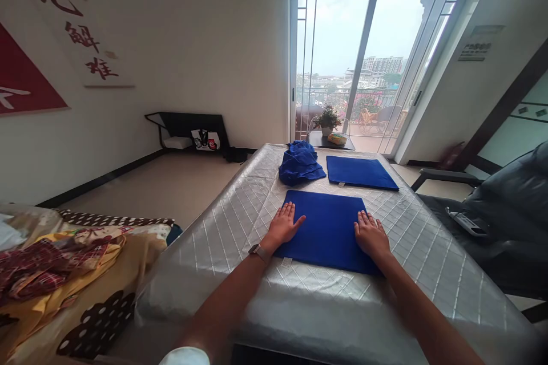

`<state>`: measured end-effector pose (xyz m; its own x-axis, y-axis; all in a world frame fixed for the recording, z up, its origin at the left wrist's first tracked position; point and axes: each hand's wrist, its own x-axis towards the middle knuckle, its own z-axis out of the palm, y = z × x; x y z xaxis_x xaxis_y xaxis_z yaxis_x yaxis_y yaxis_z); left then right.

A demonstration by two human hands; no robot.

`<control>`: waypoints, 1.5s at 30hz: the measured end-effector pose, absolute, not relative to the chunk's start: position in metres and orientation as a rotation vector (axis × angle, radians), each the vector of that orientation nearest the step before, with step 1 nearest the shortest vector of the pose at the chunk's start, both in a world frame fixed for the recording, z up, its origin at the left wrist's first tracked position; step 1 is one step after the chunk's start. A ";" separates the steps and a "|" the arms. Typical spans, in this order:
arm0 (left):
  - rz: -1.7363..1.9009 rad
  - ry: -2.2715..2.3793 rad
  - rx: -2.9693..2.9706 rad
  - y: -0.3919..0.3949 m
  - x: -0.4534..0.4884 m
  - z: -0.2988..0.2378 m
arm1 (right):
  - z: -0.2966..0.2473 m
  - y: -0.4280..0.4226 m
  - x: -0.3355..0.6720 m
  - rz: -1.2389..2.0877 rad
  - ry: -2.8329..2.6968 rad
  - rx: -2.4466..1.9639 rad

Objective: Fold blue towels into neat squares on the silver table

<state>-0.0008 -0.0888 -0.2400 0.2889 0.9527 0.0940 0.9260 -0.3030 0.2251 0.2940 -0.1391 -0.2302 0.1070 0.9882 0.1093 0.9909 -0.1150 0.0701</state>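
A flat blue cloth rectangle point(324, 231), perhaps a folded cloth or cushion cover, lies in front of me on a silver quilted mattress point(231, 239). My left hand point(286, 223) rests flat on its left edge, fingers stretched and thumb out. On the opposite edge, my right hand point(371, 234) lies palm down with its fingers extended. A small white tag shows at the near left edge. Behind it is a second flat blue cloth rectangle point(362, 172), also tagged. Left of that sits a crumpled heap of blue cloth point(300, 162).
To the left, a bed point(145, 239) carries rumpled plaid fabric point(47, 265). A black armchair point(505, 211) with a remote control point(467, 222) stands on the right. Beyond the mattress are a small table with a potted plant point(327, 120) and a sliding glass door point(334, 45).
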 end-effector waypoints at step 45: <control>0.196 1.503 2.585 -0.163 -0.030 -0.242 | -0.245 -0.170 0.302 -0.047 -2.132 -2.224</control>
<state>-0.0296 -0.1634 -0.2422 0.4909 0.8703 0.0403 0.8515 -0.4890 0.1894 0.3020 -0.1699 -0.2450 0.0427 0.9970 0.0638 0.9989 -0.0413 -0.0226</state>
